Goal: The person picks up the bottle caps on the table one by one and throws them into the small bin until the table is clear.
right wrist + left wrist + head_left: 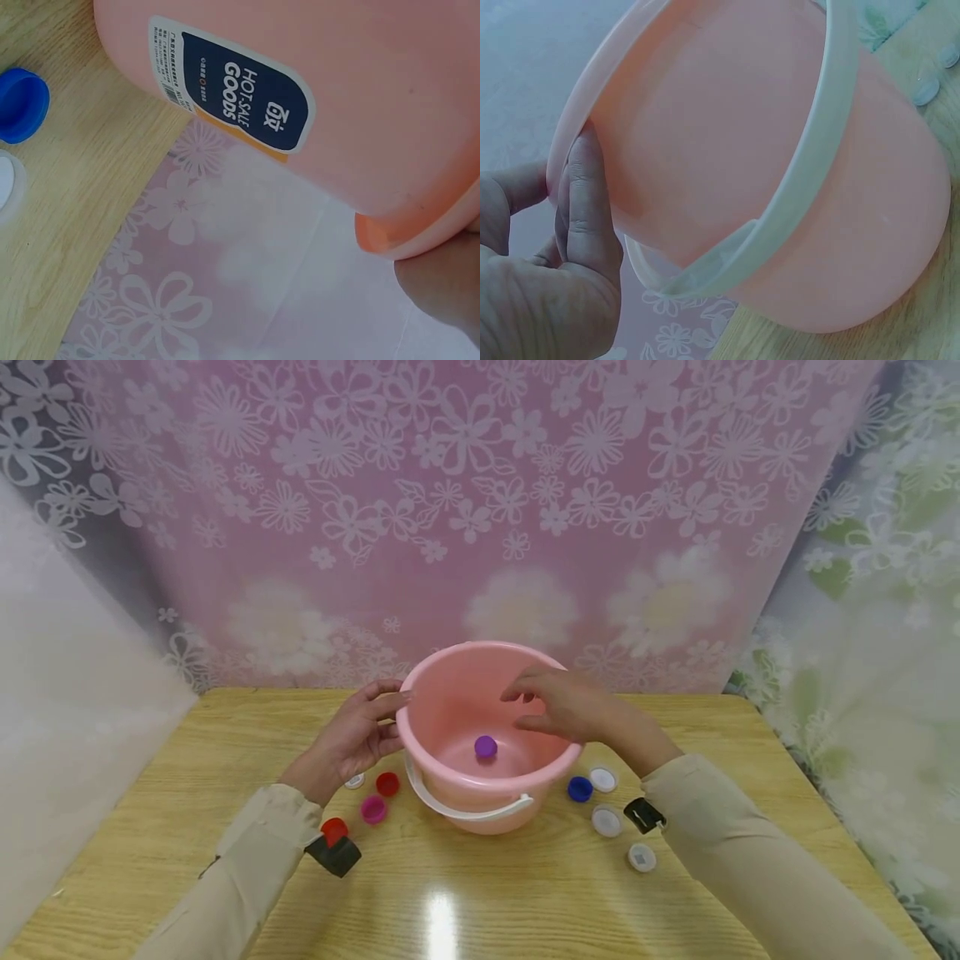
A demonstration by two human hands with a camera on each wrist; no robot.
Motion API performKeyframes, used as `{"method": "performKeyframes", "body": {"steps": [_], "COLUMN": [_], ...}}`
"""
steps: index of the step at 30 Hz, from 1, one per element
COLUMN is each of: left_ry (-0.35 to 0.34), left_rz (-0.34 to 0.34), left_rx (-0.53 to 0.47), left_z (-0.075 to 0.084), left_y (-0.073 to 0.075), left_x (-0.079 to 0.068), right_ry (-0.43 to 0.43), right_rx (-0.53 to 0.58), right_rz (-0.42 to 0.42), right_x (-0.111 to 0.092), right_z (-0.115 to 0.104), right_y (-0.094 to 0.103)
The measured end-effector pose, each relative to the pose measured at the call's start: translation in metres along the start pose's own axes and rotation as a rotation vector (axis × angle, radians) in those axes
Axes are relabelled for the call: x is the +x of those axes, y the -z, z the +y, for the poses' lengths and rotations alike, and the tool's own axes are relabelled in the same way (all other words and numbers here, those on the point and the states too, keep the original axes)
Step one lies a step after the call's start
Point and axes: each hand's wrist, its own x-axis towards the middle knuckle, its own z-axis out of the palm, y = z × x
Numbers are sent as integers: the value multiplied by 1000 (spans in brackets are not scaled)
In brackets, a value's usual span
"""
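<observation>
A pink bucket (472,793) stands upright on the table, its white handle (480,814) hanging down at the front. Inside it is a purple bottle cap (486,747); whether it touches the bottom I cannot tell. My left hand (360,731) holds the bucket's left rim, fingers on both sides of the lip in the left wrist view. Over the right rim reaches my right hand (566,702), fingers loosely bent inside the opening with nothing between them. In the right wrist view, part of that hand (446,281) meets the rim, and its fingers are hidden.
Left of the bucket lie red caps (387,784), a magenta cap (374,809) and a white cap (355,781). To its right are a blue cap (580,789) and several white caps (607,821). A pink flowered curtain (487,527) hangs behind the wooden table (375,910).
</observation>
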Motion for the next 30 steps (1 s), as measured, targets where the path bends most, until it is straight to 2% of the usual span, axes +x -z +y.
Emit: {"method": "performKeyframes", "body": {"steps": [11,20,23,30], "left_ry": [-13,-14,-12,-6], "left_rz": [10,13,21,46], "left_rx": [13,23,27,37], "left_z": [-1,0,1,1], "left_y": [1,-4,-5,-6], "left_x": [0,0,1,0], "right_ry": [33,74,47,-13], "right_rx": [222,277,301,261], "right_rz": [164,350,387,488], "right_x": [-3,-18,-27,-57], "right_z": [9,22,32,62], "right_y": [-3,2,7,16]}}
